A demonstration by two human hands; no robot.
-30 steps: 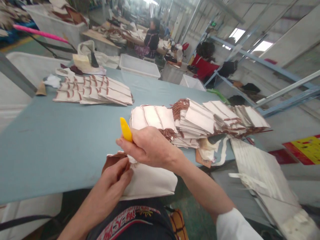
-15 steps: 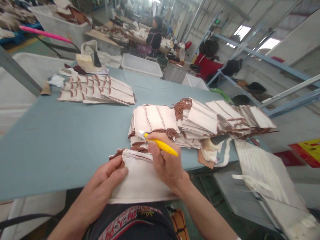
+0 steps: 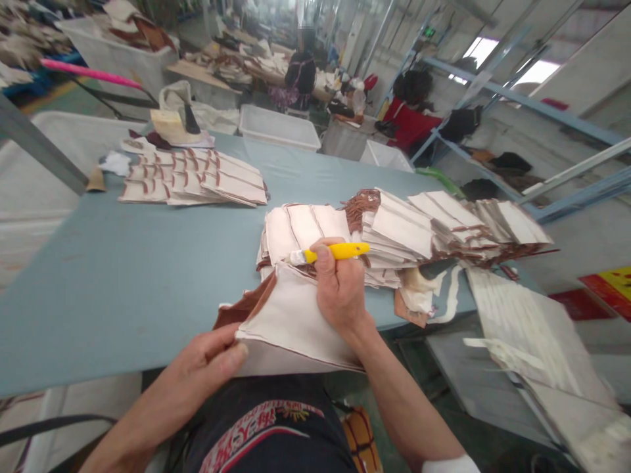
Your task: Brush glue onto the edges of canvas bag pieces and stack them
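My right hand (image 3: 339, 289) grips a yellow-handled tool (image 3: 331, 252) with a pale tip pointing left, held over the top edge of a cream fabric piece (image 3: 290, 318) with brown trim. That piece lies at the near edge of the blue table (image 3: 123, 276), its far end lifted. My left hand (image 3: 210, 362) presses its near left corner, thumb on top, fingers closed on the edge. Just behind the tool lies a fanned stack of similar cream pieces (image 3: 394, 233).
Another fanned stack (image 3: 192, 179) lies at the far left of the table, with a white bin (image 3: 279, 128) beyond. Flat pale sheets (image 3: 522, 335) slope down at my right. A person (image 3: 300, 69) works at a distant table.
My right hand turned the yellow tool from upright to lying level and moved it onto the piece's top edge. The piece's far end has lifted, and my left hand slid back to its near corner.
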